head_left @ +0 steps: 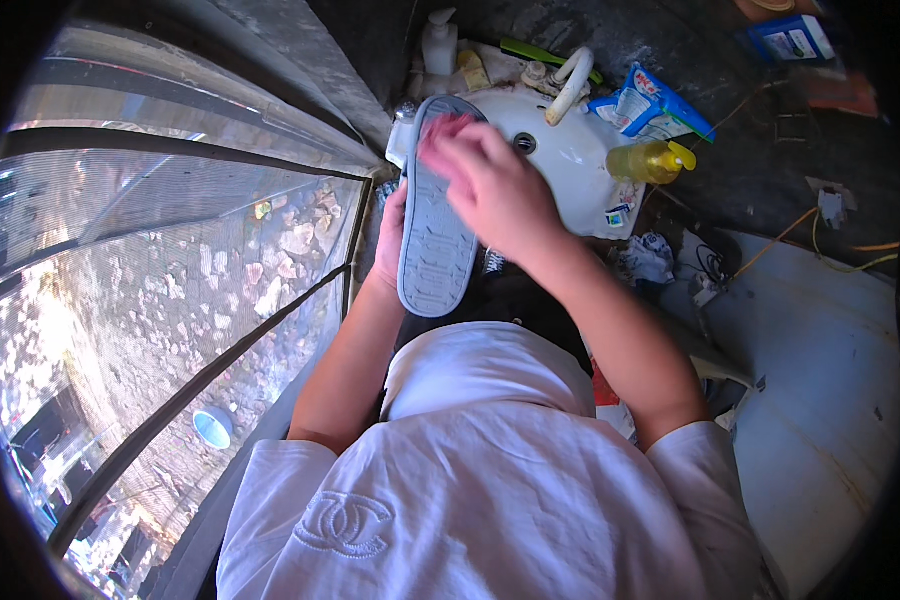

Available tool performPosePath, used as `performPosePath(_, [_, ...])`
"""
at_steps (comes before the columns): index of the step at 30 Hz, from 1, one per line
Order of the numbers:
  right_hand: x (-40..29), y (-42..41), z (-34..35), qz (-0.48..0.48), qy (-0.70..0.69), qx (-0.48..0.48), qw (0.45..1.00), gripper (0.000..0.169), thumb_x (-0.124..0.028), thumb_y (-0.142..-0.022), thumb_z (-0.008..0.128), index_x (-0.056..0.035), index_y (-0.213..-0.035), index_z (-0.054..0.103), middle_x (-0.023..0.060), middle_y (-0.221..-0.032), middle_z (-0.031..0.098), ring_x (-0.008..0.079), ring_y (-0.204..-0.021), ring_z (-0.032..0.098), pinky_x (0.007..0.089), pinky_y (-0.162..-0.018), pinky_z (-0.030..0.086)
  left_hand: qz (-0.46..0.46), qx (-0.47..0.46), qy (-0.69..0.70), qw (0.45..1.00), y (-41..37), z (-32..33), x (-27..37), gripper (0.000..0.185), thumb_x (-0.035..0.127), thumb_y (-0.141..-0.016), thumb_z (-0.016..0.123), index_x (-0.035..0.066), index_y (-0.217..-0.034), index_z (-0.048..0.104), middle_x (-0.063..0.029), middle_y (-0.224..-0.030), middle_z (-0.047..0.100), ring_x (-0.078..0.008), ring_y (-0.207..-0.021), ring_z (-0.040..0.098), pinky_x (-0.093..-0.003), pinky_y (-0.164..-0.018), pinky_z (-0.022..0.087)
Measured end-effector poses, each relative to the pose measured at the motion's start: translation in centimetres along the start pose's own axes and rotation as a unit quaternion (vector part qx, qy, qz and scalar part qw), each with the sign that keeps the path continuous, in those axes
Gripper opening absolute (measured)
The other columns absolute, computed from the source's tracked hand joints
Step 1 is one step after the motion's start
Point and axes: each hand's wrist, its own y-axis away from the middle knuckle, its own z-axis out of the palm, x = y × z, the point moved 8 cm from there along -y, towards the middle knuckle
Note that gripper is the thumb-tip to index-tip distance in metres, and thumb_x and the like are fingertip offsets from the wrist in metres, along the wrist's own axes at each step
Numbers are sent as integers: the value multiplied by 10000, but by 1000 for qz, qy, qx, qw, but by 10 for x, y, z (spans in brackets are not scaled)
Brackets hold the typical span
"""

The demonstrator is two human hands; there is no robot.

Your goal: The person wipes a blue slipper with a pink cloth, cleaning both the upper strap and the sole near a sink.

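My left hand (391, 240) holds a grey slipper (439, 247) from behind and along its left edge, with its patterned sole facing me. Blurred by motion, my right hand (495, 187) presses a pinkish-red cloth (446, 142) on the upper part of the sole. Most of the left fingers are hidden behind the slipper. Beyond both hands lies a white washbasin (570, 187) with a drain and a curved white faucet (570, 84).
Around the basin are a yellow pump bottle (645, 163), a blue packet (649, 105), a green-handled brush (529, 51) and a white pump bottle (440, 45). A mesh-screened window (195, 247) stands close on the left. Cables (776, 244) hang at the right.
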Motion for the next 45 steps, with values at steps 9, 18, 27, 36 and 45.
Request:
performPosePath(9, [-37,46,-3,-76,-150,-104,980,464,-58,-870,769,-97,-1331,744,104,-1284,680,347,-1089,737,436,-926,631,46,2,26,999,-20,-9,14,717,613,-1134,449,73,-1594,550,-234,-1465,673,-420,-1292,683,-564,-1142,555])
performPosePath(18, [7,15,-6,-22,32,-14,999,442,-119,-932,756,-128,-1369,687,106,-1327,630,362,-1096,724,492,-894,633,49,1,9,999,-16,11,12,732,621,-1121,420,72,-1579,577,-202,-1447,705,-373,-1258,721,-524,-1120,576])
performPosePath(27, [-17,42,-21,0,-238,-78,968,401,-62,-888,775,-110,-1286,773,88,-1223,712,323,-1044,761,430,-899,633,44,-33,9,998,-19,17,13,786,652,-1118,425,40,-1599,534,-268,-1497,644,-430,-1247,701,-549,-1084,589])
performPosePath(36, [38,8,-22,44,-48,18,998,503,-136,-934,763,-118,-1431,684,121,-1370,648,380,-1141,732,473,-978,614,65,-10,-5,998,-10,24,11,853,730,-1079,444,75,-1615,541,-231,-1523,646,-383,-1268,710,-544,-1089,592])
performPosePath(45, [-25,85,17,-17,-136,-225,965,472,-130,-885,788,-127,-1354,733,94,-1269,685,355,-1014,766,469,-879,637,131,13,-55,990,-26,5,40,878,747,-1074,448,51,-1600,543,-232,-1445,680,-402,-1256,693,-502,-1116,573])
